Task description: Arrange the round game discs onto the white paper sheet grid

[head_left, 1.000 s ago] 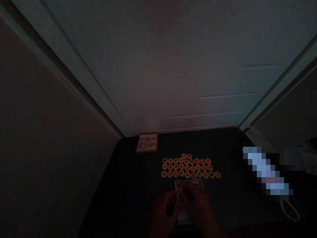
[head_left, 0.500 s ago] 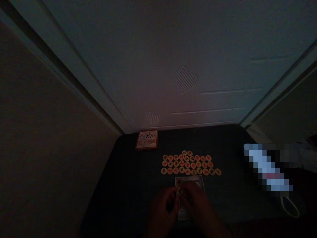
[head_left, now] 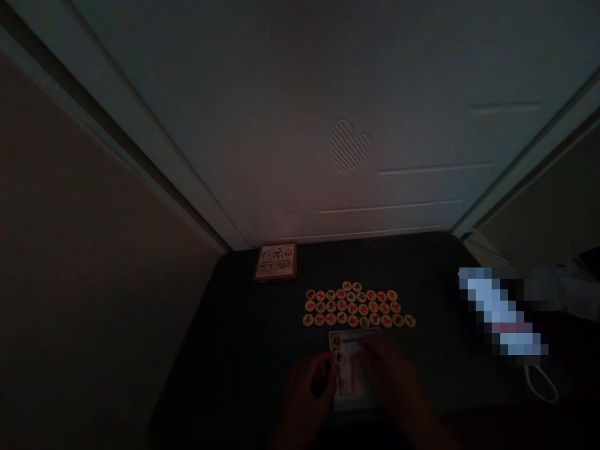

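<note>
A shallow white box (head_left: pixel 359 403) lies near the table's front edge, with two round Chinese chess pieces in its upper left corner. The lower of these pieces (head_left: pixel 337 358) meets the fingertips of my left hand (head_left: pixel 309 390), which is curled and closed at the box's left side. My right hand (head_left: pixel 391 369) reaches over the box's right part, its fingers stretched out and somewhat apart; no piece shows in them. Beyond the box, more Chinese chess pieces (head_left: pixel 352 308) with red or dark characters lie in rows. Dim light hides finger detail.
A flat square printed box (head_left: pixel 276 261) sits at the table's back left. At the right lies a pale, blurred-out object (head_left: pixel 501 312) with a cord loop (head_left: pixel 541 384). A white panel with embossed hearts (head_left: pixel 351 145) stands behind the dark table (head_left: pixel 244 331).
My right hand has moved right, away from the piece both hands were handling. That piece now shows below the first one in the box, beside my left fingertips. The view has shifted slightly.
</note>
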Demonstrator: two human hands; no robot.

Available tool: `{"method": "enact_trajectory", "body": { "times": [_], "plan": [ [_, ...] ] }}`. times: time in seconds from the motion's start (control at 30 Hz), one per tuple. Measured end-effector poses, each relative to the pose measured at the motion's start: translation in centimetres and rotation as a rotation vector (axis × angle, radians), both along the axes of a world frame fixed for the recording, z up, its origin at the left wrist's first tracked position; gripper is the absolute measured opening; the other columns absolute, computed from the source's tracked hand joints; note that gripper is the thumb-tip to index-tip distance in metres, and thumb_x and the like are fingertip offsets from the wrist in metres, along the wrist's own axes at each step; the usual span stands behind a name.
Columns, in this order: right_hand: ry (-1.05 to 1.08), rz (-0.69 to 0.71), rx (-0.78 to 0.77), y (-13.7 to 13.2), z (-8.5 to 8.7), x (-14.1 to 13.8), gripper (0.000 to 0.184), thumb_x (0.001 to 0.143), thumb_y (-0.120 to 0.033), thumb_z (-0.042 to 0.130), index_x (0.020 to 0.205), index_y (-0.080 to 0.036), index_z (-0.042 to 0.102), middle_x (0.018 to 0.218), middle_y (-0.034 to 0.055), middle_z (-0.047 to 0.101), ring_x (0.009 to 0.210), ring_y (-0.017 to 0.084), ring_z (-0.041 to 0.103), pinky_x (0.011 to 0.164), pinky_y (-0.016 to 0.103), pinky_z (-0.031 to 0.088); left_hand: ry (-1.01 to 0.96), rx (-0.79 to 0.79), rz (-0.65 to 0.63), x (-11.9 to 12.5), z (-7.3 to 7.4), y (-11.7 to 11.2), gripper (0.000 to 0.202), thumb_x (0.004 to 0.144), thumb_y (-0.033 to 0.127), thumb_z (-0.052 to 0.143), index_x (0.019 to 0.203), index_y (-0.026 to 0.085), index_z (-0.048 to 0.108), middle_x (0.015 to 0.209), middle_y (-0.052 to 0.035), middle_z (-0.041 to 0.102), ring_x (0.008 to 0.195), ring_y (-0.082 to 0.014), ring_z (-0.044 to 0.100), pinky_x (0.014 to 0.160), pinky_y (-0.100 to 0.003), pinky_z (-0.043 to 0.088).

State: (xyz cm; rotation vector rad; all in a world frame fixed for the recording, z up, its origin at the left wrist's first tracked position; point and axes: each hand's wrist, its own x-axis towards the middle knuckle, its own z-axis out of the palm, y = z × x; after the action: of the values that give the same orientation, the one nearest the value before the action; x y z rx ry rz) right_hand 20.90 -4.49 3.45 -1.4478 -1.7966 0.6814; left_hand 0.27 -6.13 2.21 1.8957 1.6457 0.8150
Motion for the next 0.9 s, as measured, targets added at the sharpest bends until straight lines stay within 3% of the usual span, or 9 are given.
{"method": "enact_trajectory", "body": {
  "times": [0.17, 0.43, 0.6, 0.77, 0.9],
  "plan": [
    [-0.067, -0.201, 0.028, 0.3, 0.3, 4.3, 0.024, 0.099, -0.04, 0.055, 0.108, -0.024, 0.07, 0.103, 0.008, 0.075, 0.092, 0.024, 0.073, 0.082, 0.037, 0.06, 0.034, -0.002, 0.021, 0.0, 0.2, 0.1, 0.022, 0.097, 0.038, 0.06, 0.108, 0.026, 0.074, 0.078, -0.0017, 0.069, 0.072, -0.0172, 0.068, 0.072, -0.028, 0.056],
    [-0.062, -0.344, -0.011, -0.2, -1.8, 7.7, 0.035, 0.097, -0.051, 0.055, 0.105, -0.022, 0.074, 0.101, 0.0086, 0.078, 0.089, 0.025, 0.076, 0.078, 0.036, 0.062, 0.03, 0.0, 0.023, 0.1, 0.2, 0.2, 0.022, 0.097, 0.039, 0.059, 0.106, 0.026, 0.074, 0.077, -0.0011, 0.068, 0.069, -0.0168, 0.066, 0.068, -0.026, 0.054],
    [0.022, -0.256, -0.035, -0.9, -2.0, 7.3, 0.036, 0.096, -0.053, 0.056, 0.101, -0.023, 0.076, 0.098, 0.0081, 0.08, 0.086, 0.024, 0.077, 0.077, 0.034, 0.063, -0.05, -0.059, 0.045, 0.1, 0.6, 0.4, 0.027, 0.097, 0.043, 0.058, 0.107, 0.023, 0.074, 0.076, -0.001, 0.069, 0.068, -0.0161, 0.065, 0.067, -0.026, 0.055],
    [0.077, -0.113, -0.068, -1.1, -2.0, 5.9, 0.035, 0.098, -0.051, 0.055, 0.098, -0.023, 0.076, 0.093, 0.0077, 0.079, 0.082, 0.023, 0.076, 0.074, 0.032, 0.062, -0.188, -0.15, 0.111, -0.5, 2.9, 1.3, 0.033, 0.095, 0.049, 0.058, 0.098, 0.022, 0.076, 0.085, -0.0035, 0.077, 0.076, -0.0193, 0.072, 0.07, -0.028, 0.058],
    [0.104, -0.037, -0.093, -0.9, -1.9, 5.2, 0.033, 0.099, -0.049, 0.054, 0.094, -0.023, 0.075, 0.087, 0.0057, 0.077, 0.078, 0.021, 0.074, 0.071, 0.029, 0.059, -0.155, -0.105, 0.124, -1.9, 4.4, 2.9, 0.032, 0.094, 0.049, 0.059, 0.097, 0.021, 0.075, 0.092, -0.0047, 0.078, 0.084, -0.021, 0.073, 0.075, -0.031, 0.06]
  ]
}}
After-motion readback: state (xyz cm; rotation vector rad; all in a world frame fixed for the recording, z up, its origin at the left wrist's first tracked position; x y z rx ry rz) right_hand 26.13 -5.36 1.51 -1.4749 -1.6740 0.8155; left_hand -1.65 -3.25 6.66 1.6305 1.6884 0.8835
